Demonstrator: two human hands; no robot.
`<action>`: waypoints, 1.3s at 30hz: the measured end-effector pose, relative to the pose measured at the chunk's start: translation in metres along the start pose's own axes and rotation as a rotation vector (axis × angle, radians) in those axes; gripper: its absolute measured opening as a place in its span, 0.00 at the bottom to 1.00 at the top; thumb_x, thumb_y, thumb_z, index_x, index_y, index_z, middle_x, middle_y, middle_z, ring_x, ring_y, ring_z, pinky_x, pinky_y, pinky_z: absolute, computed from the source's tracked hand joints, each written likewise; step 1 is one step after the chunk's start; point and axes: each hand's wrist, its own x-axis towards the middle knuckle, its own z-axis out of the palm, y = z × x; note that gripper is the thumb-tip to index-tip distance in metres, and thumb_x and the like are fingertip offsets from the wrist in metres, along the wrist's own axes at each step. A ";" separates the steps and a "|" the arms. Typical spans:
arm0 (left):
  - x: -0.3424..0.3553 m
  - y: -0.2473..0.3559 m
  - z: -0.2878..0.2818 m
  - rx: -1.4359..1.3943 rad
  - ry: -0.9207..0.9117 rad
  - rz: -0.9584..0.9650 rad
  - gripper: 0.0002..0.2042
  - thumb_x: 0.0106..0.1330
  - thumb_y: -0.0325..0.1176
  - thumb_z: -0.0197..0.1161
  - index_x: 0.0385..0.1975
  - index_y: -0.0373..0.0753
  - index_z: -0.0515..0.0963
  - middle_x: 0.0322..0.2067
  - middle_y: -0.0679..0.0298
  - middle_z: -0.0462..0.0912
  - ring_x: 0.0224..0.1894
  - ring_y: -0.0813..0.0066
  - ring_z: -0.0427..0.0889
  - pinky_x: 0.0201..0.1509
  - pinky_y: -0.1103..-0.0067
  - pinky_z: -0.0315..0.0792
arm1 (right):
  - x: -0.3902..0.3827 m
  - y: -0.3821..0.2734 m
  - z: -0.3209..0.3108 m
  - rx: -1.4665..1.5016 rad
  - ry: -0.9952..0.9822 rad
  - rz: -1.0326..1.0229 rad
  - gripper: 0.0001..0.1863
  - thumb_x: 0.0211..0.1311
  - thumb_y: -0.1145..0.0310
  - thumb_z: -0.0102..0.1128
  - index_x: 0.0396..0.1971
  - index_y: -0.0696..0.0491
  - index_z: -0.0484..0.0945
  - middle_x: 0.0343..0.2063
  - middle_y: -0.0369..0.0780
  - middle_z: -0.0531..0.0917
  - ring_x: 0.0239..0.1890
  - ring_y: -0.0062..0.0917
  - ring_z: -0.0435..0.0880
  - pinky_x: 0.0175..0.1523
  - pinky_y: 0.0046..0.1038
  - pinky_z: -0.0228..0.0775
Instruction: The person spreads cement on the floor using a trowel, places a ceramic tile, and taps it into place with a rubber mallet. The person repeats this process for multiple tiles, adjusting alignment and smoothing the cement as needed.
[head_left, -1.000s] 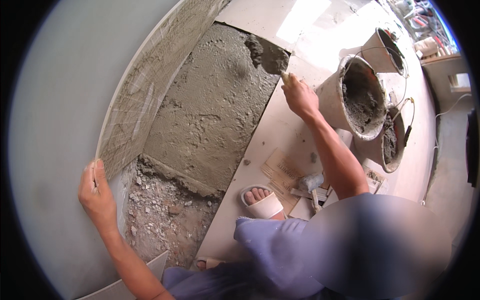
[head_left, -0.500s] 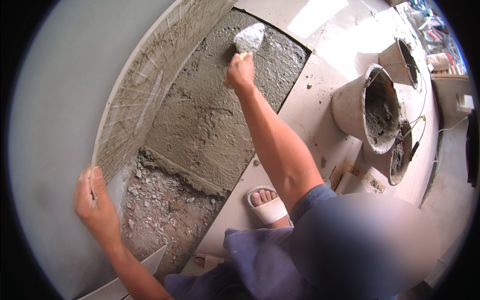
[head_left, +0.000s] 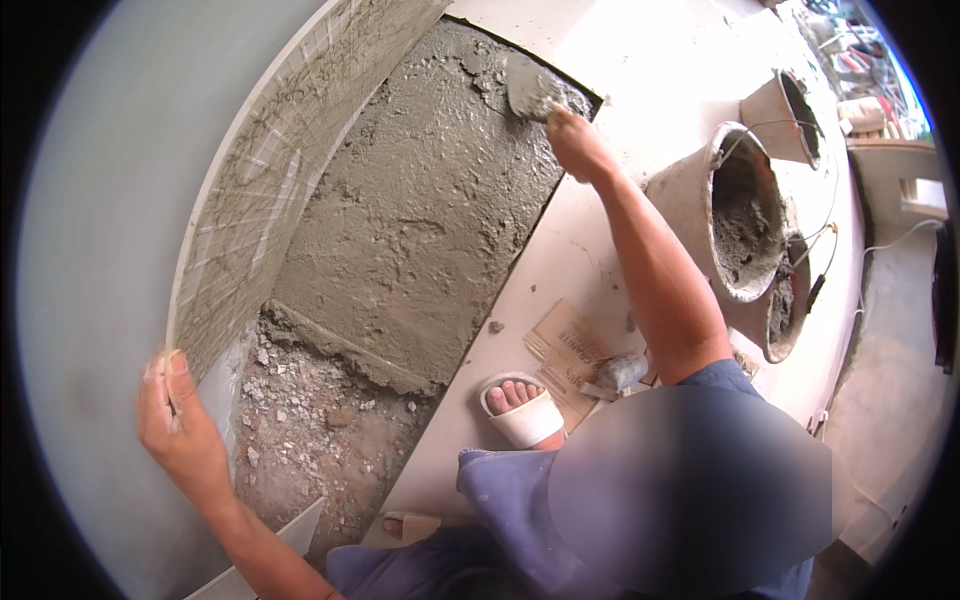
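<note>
My right hand (head_left: 580, 145) is closed around the handle of a pointed trowel (head_left: 526, 88). The trowel's blade lies at the far right corner of a bed of wet grey mortar (head_left: 400, 220), next to the black edge of the pale floor tiles. At the left, a large tile (head_left: 232, 190) stands on edge, leaning, its ridged, mortar-smeared back toward the bed. My left hand (head_left: 185, 430) grips the near corner of this tile, thumb over its edge. Part of the trowel's handle is hidden in my fist.
Bare rubble (head_left: 320, 440) lies in front of the mortar bed. Right of it stand a large bucket of mortar (head_left: 690, 205), a second mortar bucket (head_left: 765, 330) and a farther bucket (head_left: 775, 115). Cardboard (head_left: 565, 335) lies by my sandalled foot (head_left: 522, 412).
My right hand has moved right with the trowel, from the far middle of the mortar bed to its far right corner. My left hand keeps its hold on the tile.
</note>
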 end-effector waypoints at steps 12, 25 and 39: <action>0.001 0.000 -0.002 0.031 -0.016 -0.021 0.12 0.72 0.32 0.55 0.40 0.26 0.77 0.33 0.56 0.80 0.36 0.68 0.76 0.44 0.74 0.71 | 0.019 -0.038 0.010 -0.211 -0.078 -0.173 0.24 0.74 0.62 0.28 0.64 0.50 0.65 0.28 0.44 0.82 0.24 0.25 0.81 0.26 0.30 0.74; -0.003 -0.005 0.000 0.044 -0.003 -0.016 0.12 0.72 0.32 0.56 0.42 0.26 0.77 0.36 0.55 0.81 0.38 0.68 0.78 0.46 0.75 0.71 | -0.018 0.031 -0.015 0.158 -0.065 -0.026 0.25 0.73 0.54 0.43 0.65 0.50 0.67 0.27 0.41 0.83 0.15 0.18 0.71 0.20 0.27 0.71; -0.004 -0.002 -0.001 0.071 0.017 -0.069 0.12 0.72 0.32 0.56 0.43 0.27 0.78 0.35 0.57 0.82 0.38 0.72 0.78 0.46 0.77 0.71 | -0.023 0.082 -0.040 0.248 -0.167 0.044 0.39 0.67 0.37 0.48 0.67 0.52 0.64 0.28 0.44 0.80 0.17 0.18 0.74 0.19 0.25 0.71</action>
